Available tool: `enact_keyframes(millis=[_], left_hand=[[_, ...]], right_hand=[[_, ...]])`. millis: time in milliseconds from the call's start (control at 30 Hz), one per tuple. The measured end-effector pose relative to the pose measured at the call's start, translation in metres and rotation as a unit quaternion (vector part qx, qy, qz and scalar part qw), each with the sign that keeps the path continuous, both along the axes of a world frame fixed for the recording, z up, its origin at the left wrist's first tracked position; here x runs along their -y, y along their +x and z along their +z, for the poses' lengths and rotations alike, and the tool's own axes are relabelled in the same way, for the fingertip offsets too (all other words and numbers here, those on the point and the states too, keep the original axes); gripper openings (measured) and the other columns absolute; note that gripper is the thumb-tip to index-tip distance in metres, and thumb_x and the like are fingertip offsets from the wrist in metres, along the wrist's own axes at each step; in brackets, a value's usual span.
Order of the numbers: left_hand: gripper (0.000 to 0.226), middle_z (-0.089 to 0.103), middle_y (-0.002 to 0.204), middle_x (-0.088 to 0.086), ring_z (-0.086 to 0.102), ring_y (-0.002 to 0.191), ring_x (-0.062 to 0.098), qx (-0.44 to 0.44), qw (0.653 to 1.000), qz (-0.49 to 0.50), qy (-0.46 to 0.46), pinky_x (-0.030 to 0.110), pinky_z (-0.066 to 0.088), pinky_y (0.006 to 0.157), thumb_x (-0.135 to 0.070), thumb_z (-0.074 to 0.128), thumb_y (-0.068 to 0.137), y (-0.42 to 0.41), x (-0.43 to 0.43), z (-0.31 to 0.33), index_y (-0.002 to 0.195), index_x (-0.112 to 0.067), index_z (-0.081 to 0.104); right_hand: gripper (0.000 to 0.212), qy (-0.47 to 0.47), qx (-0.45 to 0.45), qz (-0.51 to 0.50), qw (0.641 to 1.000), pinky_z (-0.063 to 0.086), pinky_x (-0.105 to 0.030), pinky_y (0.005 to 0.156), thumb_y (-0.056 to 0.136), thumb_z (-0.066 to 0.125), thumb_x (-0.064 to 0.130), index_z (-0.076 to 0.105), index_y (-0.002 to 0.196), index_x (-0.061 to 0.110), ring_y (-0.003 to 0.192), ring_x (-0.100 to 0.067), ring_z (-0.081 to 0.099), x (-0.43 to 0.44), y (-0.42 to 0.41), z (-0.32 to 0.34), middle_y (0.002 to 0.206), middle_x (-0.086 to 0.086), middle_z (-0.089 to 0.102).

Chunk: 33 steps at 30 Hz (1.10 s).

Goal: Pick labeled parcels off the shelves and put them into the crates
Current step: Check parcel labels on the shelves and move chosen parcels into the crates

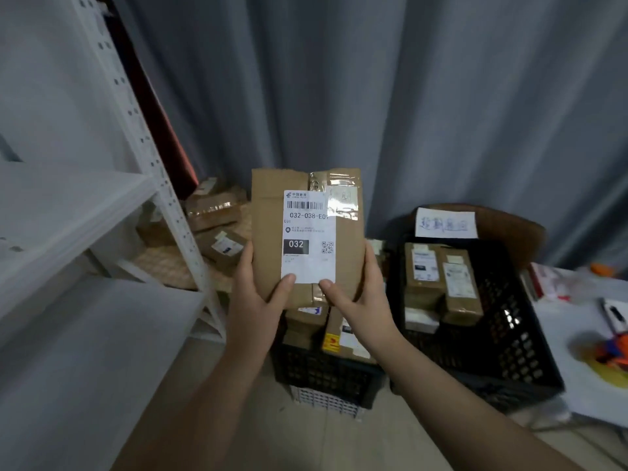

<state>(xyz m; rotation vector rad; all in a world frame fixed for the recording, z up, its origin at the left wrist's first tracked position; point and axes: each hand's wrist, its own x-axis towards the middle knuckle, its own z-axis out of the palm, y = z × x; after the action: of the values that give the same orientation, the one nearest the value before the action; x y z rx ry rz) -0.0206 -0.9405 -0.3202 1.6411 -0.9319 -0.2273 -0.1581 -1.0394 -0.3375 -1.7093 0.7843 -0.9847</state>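
I hold a brown cardboard parcel (272,212) upright in front of me, its white label reading 032-038-E01 and 032 facing me. My left hand (253,294) grips its lower left edge with the thumb on the label. My right hand (360,294) grips the lower right edge, thumb on the front. Directly below the parcel stands a black crate (323,375) holding several parcels. A second black crate (509,334) to the right holds several labeled parcels too.
White metal shelves (85,205) fill the left side. Several parcels (217,212) lie on a low woven surface behind the shelf post. A grey curtain hangs behind. A handwritten sign (445,223) stands behind the right crate. A white table (591,341) with small items is at the right.
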Motion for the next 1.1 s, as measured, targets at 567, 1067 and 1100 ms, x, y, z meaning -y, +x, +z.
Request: enact_keyframes(millis=[567,1067,1100], left_hand=[[0.100,0.026,0.153,-0.001,0.052,0.119,0.024,-0.224,0.948,-0.135,0.182,0.053,0.052,0.088,-0.064,0.062,0.075,-0.262,0.192,-0.129,0.132,-0.064,-0.021],[0.057,0.055,0.112,0.001,0.062,0.094,0.018,-0.149,0.935,-0.076,0.312,0.040,0.057,0.073,-0.053,0.064,0.082,-0.226,0.277,-0.184,0.117,-0.017,0.037],[0.059,0.055,0.111,-0.004,0.060,0.096,0.016,-0.115,0.934,-0.077,0.328,0.037,0.054,0.076,-0.054,0.062,0.083,-0.225,0.278,-0.186,0.124,-0.019,0.038]], right_hand=[[0.077,0.129,-0.188,-0.017,0.973,0.047,-0.005,0.072,0.085,0.071,0.019,0.027,0.148,0.029,0.117,-0.011,0.045,0.183,-0.322,-0.074,0.125,0.014,0.043],[0.057,0.214,-0.167,-0.141,0.952,0.046,-0.034,0.101,0.083,0.073,0.022,0.048,0.134,0.025,0.123,-0.016,0.047,0.278,-0.328,-0.153,0.136,0.000,0.047],[0.063,0.242,-0.145,-0.174,0.944,0.048,-0.034,0.097,0.081,0.075,0.025,0.045,0.136,0.024,0.122,-0.017,0.049,0.282,-0.325,-0.156,0.137,-0.002,0.047]])
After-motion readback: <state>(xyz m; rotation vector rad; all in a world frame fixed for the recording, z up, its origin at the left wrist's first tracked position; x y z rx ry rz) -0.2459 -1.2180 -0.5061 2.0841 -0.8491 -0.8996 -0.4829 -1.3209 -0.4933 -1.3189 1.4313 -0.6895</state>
